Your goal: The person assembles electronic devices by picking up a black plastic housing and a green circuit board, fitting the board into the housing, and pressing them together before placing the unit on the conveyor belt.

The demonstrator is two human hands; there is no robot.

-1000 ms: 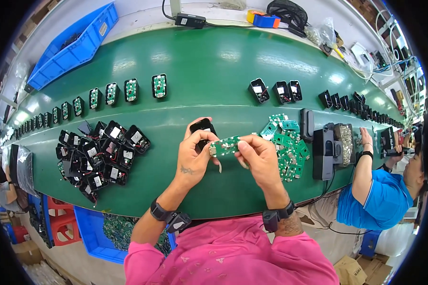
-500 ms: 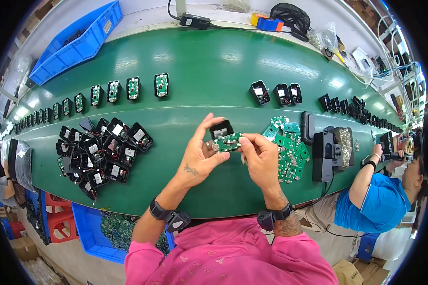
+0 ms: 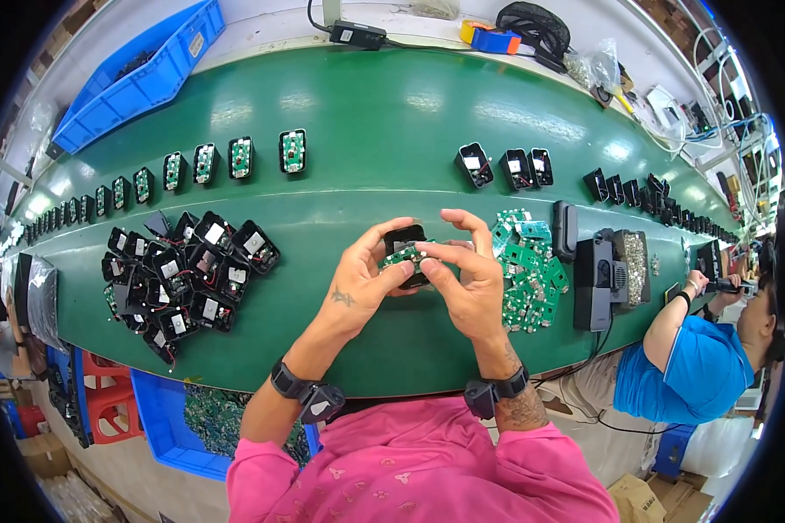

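Hard parts first: our left hand (image 3: 362,277) covers the left side of the black casing (image 3: 404,234), and its far fingers drop out of sight behind it. Both thumbs and the right index finger hide bits of the green circuit board (image 3: 399,256), so we can't tell how deep it sits. The casing's underside is hidden too.

The board lies across the near part of the casing's mouth, slightly tilted. Left fingers clamp the casing, thumb on the board; the right hand (image 3: 469,283) has thumb and index finger closed on the board's right end, other fingers spread.

The casing is held above a green counter (image 3: 366,122). Left of the casing: a heap of black casings (image 3: 211,311). Right of it: a heap of green boards (image 3: 525,275), then a black device (image 3: 592,292). Beyond the casing to the left, a row of filled casings (image 3: 242,159); farther, a blue bin (image 3: 105,109). Far right of the casing, a co-worker in a blue top (image 3: 693,366), partly lost at the dark rim.
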